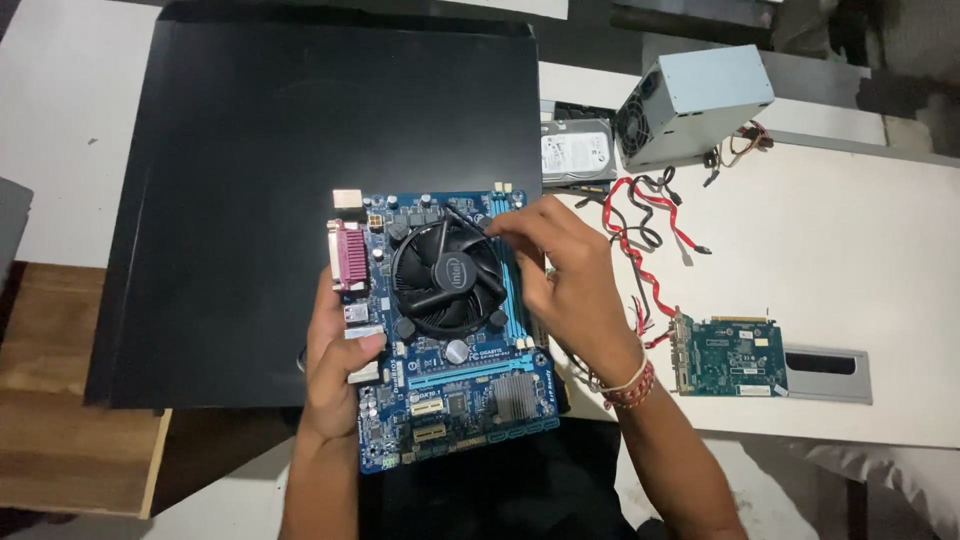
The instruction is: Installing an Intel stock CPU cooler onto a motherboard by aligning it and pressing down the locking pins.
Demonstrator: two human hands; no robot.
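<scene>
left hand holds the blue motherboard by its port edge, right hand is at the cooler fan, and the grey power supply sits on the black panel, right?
Not quite. The head view shows the grey power supply on the white table, beyond the black panel. The rest holds: left hand grips the blue motherboard by its port edge, right hand at the cooler fan.

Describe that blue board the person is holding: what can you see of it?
The board is a blue circuit board, held roughly flat above a black panel. A round black fan sits on its upper half, a small grey finned block lower right, a pink port and metal sockets along the left edge, light-blue slots beside the fan. The left hand grips its left edge, thumb on top; the right hand touches the fan's upper right rim.
</scene>
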